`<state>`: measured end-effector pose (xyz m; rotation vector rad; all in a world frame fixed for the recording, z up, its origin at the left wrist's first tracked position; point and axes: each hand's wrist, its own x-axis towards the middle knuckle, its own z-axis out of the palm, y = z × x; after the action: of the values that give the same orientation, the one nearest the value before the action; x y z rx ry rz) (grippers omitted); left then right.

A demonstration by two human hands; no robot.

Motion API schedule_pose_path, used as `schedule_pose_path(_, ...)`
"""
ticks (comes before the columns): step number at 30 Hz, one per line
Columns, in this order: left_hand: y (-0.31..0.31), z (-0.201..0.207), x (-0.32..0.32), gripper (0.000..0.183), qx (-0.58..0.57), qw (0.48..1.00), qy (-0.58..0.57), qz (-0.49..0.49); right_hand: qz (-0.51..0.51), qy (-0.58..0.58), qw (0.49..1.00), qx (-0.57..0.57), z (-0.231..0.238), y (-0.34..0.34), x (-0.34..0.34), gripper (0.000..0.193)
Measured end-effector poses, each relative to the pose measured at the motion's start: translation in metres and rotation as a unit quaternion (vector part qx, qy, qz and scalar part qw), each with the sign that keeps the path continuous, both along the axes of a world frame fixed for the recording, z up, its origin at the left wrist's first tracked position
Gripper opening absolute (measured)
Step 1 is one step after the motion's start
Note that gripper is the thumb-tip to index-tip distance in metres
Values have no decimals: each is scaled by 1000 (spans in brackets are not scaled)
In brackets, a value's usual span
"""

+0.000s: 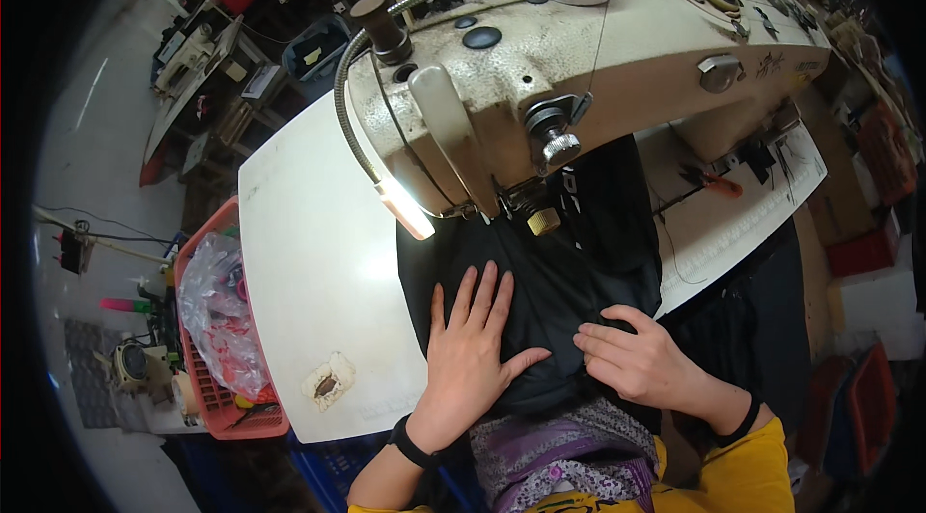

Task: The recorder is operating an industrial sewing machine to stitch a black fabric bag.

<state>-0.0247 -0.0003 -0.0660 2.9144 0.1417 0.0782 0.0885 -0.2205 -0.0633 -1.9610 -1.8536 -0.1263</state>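
Black fabric (540, 282) lies across the white sewing table (318, 224) and passes under the needle end of a cream sewing machine (637, 69). My left hand (473, 339) rests flat on the cloth, fingers spread toward the presser area. To its right, my right hand (637, 354) has its fingers curled and pressed together at the fabric; whatever they pinch, most likely a fold of it, is hard to make out. A lit lamp (405, 209) on a bendable metal neck shines beside the needle. The needle itself is hidden behind the machine head.
An orange-red basket (275, 421) with a clear plastic bag (220, 310) stands against the table's left edge. Orange-handled scissors (719, 187) and loose threads lie on the table's right part. Dark cloth (719, 339) hangs off the right edge. Another sewing machine (188, 60) is at the far left.
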Motion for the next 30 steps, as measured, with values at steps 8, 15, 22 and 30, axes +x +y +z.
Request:
schedule_pose_path(8, 16, 1, 13, 94, 21, 1000, -22, -6, -6, 2, 1000, 28, 0, 18, 13, 10)
schedule_pose_path(15, 51, 0, 38, 97, -3, 1000, -11, 6, -11, -5, 1000, 17, -2, 45, 43, 16)
schedule_pose_path(22, 28, 20, 15, 62, 7, 992, -16, -122, -12, -24, 999, -45, 7, 34, 31, 33)
schedule_pose_path(30, 22, 15, 1, 59, -45, 995, -16, -85, -16, 23, 999, -33, -1, 36, 28, 40)
